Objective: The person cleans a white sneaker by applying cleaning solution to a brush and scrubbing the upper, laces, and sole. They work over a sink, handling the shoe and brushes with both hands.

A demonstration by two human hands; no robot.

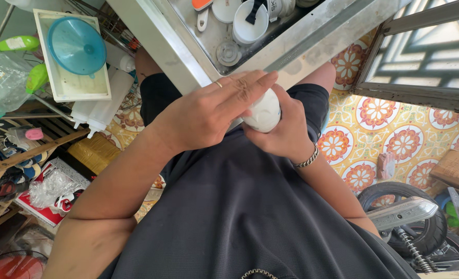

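Head view, looking straight down the person's dark shirt, shows both hands meeting at a small white bottle (264, 114). The right hand (284, 135) wraps it from beneath, fingers curled shut around its lower half, a chain bracelet (308, 159) at the wrist. The left hand (209, 113) lies over the top with its fingers stretched nearly straight, the fingertips (268, 78) past the bottle's upper end; a ring sits on one finger. That hand covers the bottle's top, so any cap or opening there is hidden, and whether the palm presses on it cannot be told.

Just beyond the fingertips runs the edge of a metal tray table (178, 51), cut off by the top of the frame; white cups (249, 23) and lids lie in it, only partly seen. Off to the left-hand side, a blue funnel (77, 45) rests in a white tray, beside squeeze bottles (99, 111) on a cluttered wooden rack. Below the right hand, the floor is patterned orange-flower tile (389, 142), with a motorcycle tyre (410, 212) at the lower corner.
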